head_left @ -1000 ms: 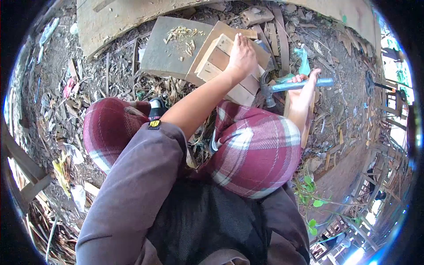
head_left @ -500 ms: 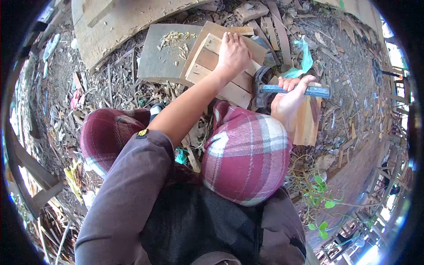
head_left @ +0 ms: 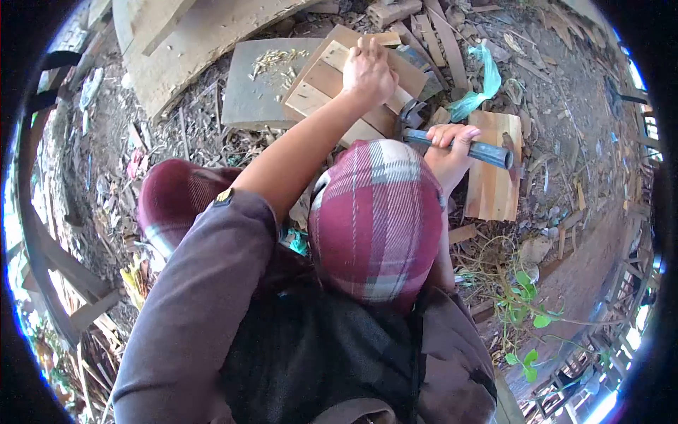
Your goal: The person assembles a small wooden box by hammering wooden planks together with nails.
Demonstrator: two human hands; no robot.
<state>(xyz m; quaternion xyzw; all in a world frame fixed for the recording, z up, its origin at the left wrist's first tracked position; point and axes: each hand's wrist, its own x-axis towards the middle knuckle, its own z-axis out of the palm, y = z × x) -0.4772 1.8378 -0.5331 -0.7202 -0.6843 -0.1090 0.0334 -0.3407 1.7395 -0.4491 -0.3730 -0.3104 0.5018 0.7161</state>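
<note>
My left hand (head_left: 369, 76) presses on a panel of joined wooden slats (head_left: 326, 86), its fingers lying over the far edge. The panel rests tilted on a larger brown board (head_left: 340, 37), near a grey slab (head_left: 247, 83). My right hand (head_left: 450, 154) is wrapped round the blue handle of a hammer (head_left: 487, 152). The hammer's dark head is low at the panel's right edge, partly hidden. Under and beyond my right wrist lies a second slatted wooden panel (head_left: 493, 185).
Nails or small chips (head_left: 277, 63) lie on the grey slab. A large pale board (head_left: 166, 60) is at the upper left. Teal plastic (head_left: 482, 83) lies beyond the hammer. A leafy plant (head_left: 524, 286) grows at the lower right. Wood scraps litter the ground.
The hammer and my right hand have moved down and slightly left, and the hammer is tilted more. My left hand stays on the panel. The view has shifted slightly.
</note>
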